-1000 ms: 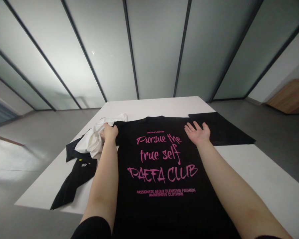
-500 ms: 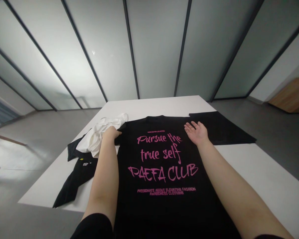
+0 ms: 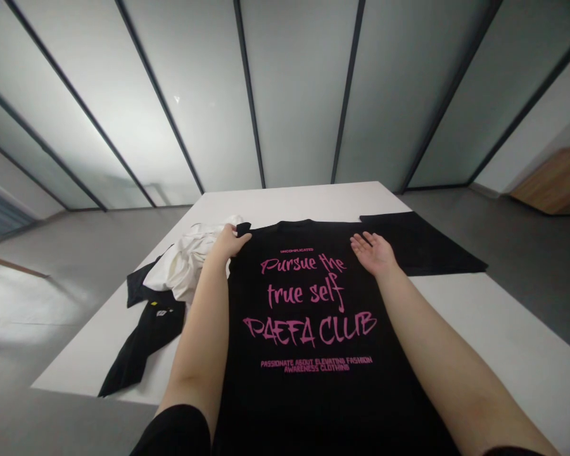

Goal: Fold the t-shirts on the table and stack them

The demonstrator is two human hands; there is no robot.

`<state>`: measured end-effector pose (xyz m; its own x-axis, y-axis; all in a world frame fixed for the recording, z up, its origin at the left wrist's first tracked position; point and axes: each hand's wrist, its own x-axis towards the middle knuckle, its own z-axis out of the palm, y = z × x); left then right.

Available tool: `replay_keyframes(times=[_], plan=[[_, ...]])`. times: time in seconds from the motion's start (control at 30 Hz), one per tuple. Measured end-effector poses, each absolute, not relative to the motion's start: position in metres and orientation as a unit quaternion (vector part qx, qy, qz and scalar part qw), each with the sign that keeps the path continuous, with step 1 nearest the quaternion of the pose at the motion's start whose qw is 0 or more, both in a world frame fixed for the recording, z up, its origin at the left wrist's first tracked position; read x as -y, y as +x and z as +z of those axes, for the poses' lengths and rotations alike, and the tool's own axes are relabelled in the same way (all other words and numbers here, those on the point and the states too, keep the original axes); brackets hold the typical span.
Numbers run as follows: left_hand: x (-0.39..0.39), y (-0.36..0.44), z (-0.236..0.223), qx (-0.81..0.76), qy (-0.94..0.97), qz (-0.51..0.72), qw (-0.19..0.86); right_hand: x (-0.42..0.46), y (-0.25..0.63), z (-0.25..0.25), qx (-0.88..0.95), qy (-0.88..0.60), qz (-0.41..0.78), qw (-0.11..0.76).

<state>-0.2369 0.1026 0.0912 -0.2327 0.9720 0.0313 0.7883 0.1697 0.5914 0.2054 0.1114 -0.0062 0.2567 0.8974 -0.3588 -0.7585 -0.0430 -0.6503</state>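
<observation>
A black T-shirt [image 3: 308, 399] with pink lettering lies spread on the white table, its collar at the far end. My left hand [image 3: 228, 243] pinches the shirt's left sleeve, whose dark end is lifted and turned inward near the shoulder. Over the right shoulder side rests my right hand [image 3: 374, 253], palm up with its fingers apart, holding nothing. Close beside my left hand is a crumpled white garment [image 3: 175, 263].
The white table [image 3: 289, 201] reaches back toward frosted glass panels [image 3: 294, 95]. Beneath the white garment lies dark clothing [image 3: 140, 348] with a small logo. A flat black garment [image 3: 432, 247] lies at the right. A wooden piece [image 3: 555, 180] stands far right.
My left hand has moved up and to the right, bringing the sleeve inward toward the shoulder. My right hand has stayed almost where it was.
</observation>
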Motion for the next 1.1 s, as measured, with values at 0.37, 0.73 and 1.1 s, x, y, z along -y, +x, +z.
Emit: replay_keyframes(times=[0.37, 0.73, 1.1], plan=[[-0.104, -0.227, 0.089, -0.712, 0.674, 0.129, 0.146, -0.117, 0.207, -0.013, 0.119, -0.407, 0.592, 0.686], [-0.112, -0.198, 0.053, -0.679, 0.709, 0.101, 0.161, -0.118, 0.208, -0.015, 0.147, -0.411, 0.595, 0.676], [-0.114, -0.194, -0.001, -0.724, 0.667, 0.171, -0.029, -0.111, 0.201, -0.007, 0.119, -0.407, 0.599, 0.680]])
